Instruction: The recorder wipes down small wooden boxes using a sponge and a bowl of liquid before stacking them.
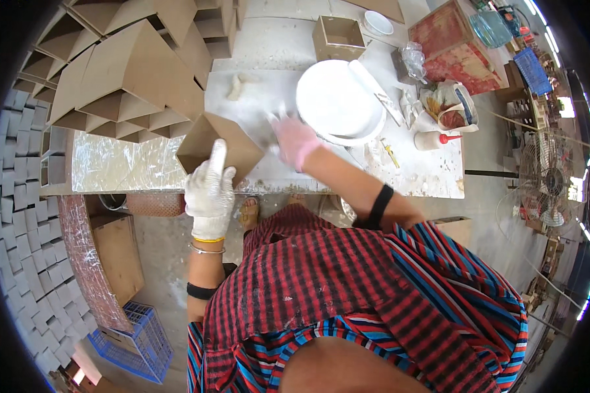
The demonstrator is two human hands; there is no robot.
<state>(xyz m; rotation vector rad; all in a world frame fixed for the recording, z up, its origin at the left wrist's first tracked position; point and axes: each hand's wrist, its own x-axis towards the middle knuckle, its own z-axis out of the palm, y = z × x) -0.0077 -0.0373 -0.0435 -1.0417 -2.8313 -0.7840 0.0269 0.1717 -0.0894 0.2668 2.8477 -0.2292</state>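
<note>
My left hand [210,190], in a white knit glove with a yellow cuff edge, grips the near edge of an open brown cardboard box [244,149]. One finger stretches up along the box, which sits tilted at the front of the table. My right hand [295,139], in a thin pale glove, is just right of the box. Its fingers look apart and hold nothing I can see, though motion blurs their white-smeared tips. Beyond that hand stands a round white basin [337,98] with white contents. A white flat strip [376,90] lies across its right rim.
Brown boxes [137,65] are stacked at the left. Toward the right are a red-tipped glue bottle [429,140], a bag [452,108] and a red-stained crate [455,49]. A small open box [338,40] and white bowl [377,23] stand at the back.
</note>
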